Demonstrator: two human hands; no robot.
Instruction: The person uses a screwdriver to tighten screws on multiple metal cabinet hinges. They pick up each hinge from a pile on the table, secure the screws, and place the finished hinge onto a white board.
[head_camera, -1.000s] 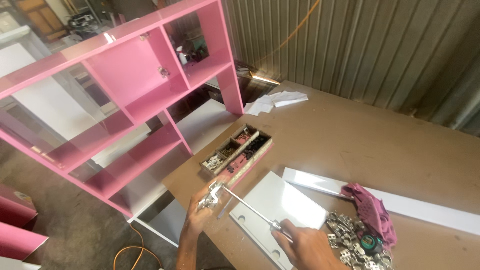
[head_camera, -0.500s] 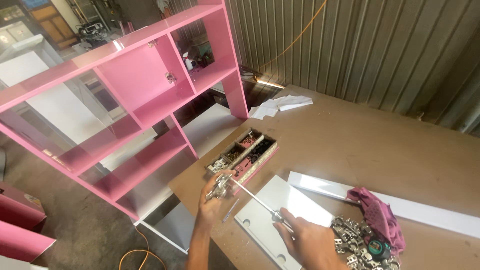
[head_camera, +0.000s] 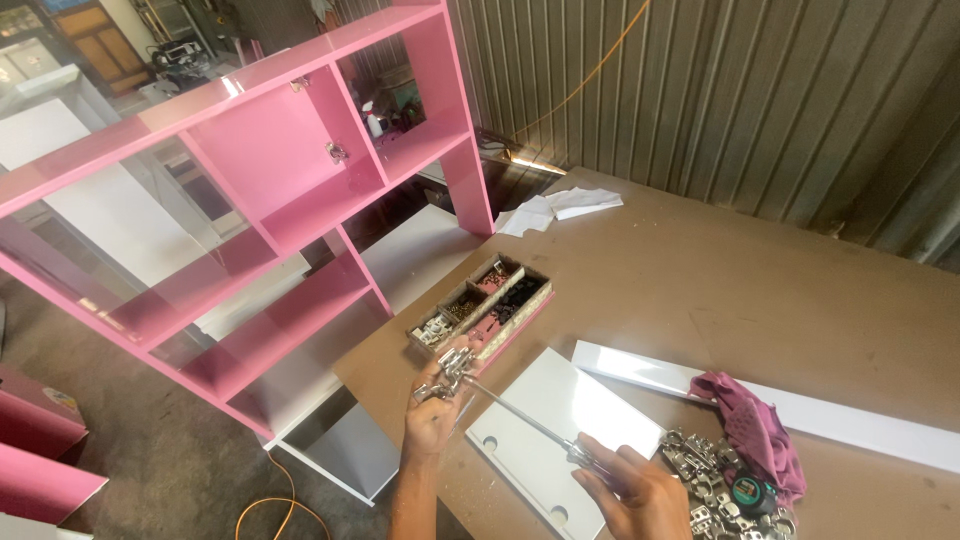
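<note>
The left hand (head_camera: 432, 415) is closing its fingers around a small metal hinge (head_camera: 450, 368), holding it up above the edge of the brown table (head_camera: 700, 290) so that the tool can meet it from the side. The right hand (head_camera: 630, 492) is gripping the handle end of a long screwdriver (head_camera: 520, 418), and the thin shaft is running from this hand up and to the left until its tip is touching the hinge; the two hands are working against each other, I think, one steadying the part while the other is guiding the tool. Directly under the shaft a white panel (head_camera: 560, 430) with round holes is lying flat. Just beyond the left hand an open parts tray (head_camera: 485, 312) with several compartments of small hardware is standing within easy reach. Beside the right hand a pile of metal hinges (head_camera: 700, 475) is waiting, with a pink cloth (head_camera: 755, 430) partly over it, and behind them a long white strip (head_camera: 850, 420) is lying. Farther away, past the table edge, a pink shelf unit (head_camera: 270, 170) is standing, and some white papers (head_camera: 560, 208) are lying on the far part of the table.
</note>
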